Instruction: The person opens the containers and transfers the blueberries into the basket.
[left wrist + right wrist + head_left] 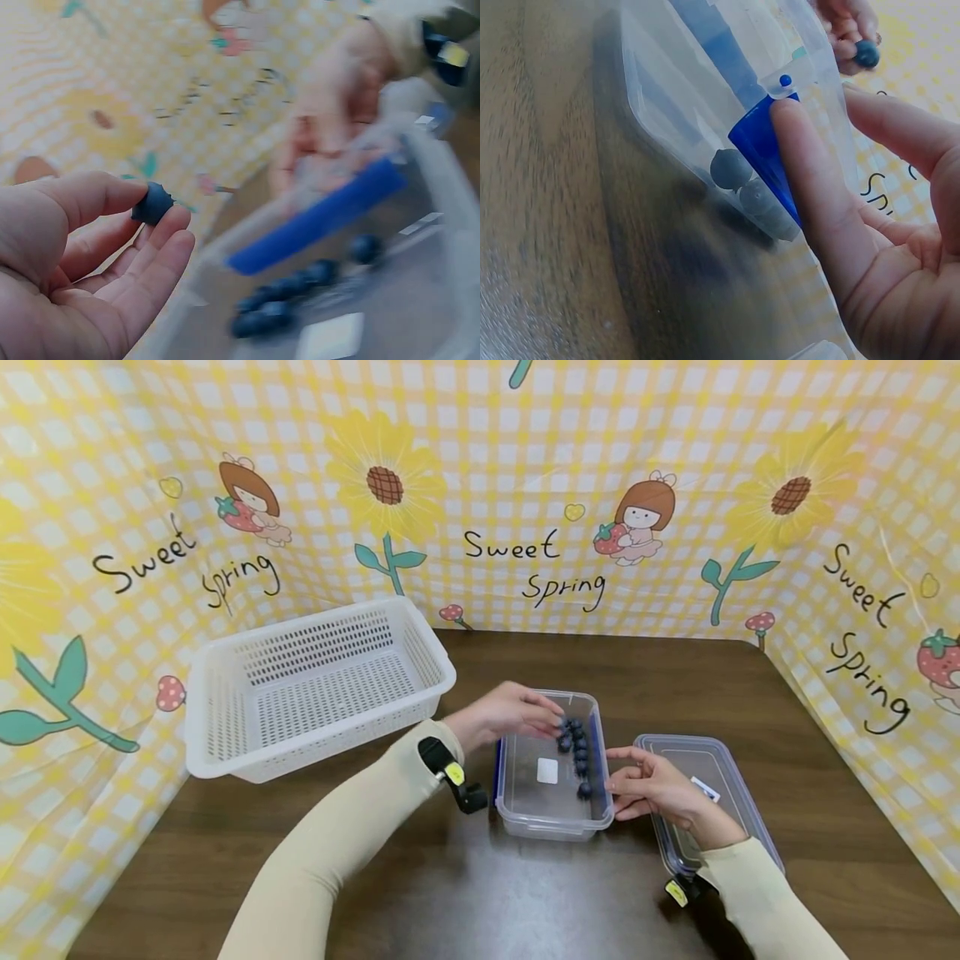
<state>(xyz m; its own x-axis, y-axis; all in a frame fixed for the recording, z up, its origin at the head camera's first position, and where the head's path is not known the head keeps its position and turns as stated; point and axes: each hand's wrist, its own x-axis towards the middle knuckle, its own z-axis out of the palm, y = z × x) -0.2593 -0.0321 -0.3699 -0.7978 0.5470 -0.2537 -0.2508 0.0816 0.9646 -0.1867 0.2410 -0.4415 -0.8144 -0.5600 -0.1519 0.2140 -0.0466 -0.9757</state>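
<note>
A clear plastic food box (pixel 551 828) with blue side clips stands on the table. Several blueberries (pixel 581 753) lie in a rough row along its right side, near a white square label. My left hand (pixel 504 714) is over the box's far left part. In the left wrist view its thumb and fingertips pinch a single blueberry (pixel 154 204), apart from the others. At the right wall, my right hand (pixel 660 792) touches the box with fairly straight fingers; in the right wrist view one finger lies against the blue clip (pixel 759 142).
A clear lid (pixel 742 818) with a bluish edge lies right of the box, partly under my right hand and wrist. Back left on the table, a white perforated basket (pixel 360 731) stands behind my left forearm. Patterned yellow checked cloth (pixel 495 510) hangs around the dark wooden table (pixel 420 893).
</note>
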